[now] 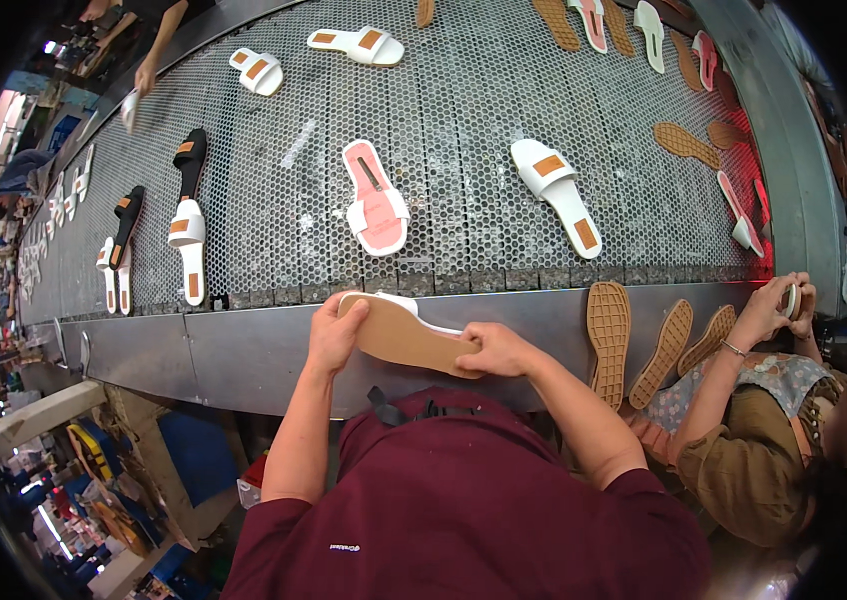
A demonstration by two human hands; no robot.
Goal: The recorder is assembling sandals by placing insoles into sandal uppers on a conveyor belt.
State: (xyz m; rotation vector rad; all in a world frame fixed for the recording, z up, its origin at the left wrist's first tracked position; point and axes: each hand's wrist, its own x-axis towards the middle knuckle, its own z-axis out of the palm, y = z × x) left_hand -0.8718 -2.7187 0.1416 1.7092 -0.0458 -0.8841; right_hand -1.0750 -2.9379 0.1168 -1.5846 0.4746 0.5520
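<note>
Both my hands hold a slide sandal [409, 342] over the metal edge of the conveyor. Its smooth tan underside faces me, and a bit of white upper shows along the far side. My left hand [332, 332] is closed round the left end, thumb on the tan sole. At the other end, my right hand [497, 350] grips with the thumb pressed on the sole. Just beyond lies a white sandal part with a pink underside [379, 200]. A white slide with a brown patch [556, 195] rests farther right.
Textured brown soles [608, 340] lean at the edge on my right, beside a co-worker's hands [779, 305]. White slides [187, 250] and black slides [127, 222] lie on the perforated conveyor [464, 120] to the left. Another person's hand [147, 77] reaches in at far left.
</note>
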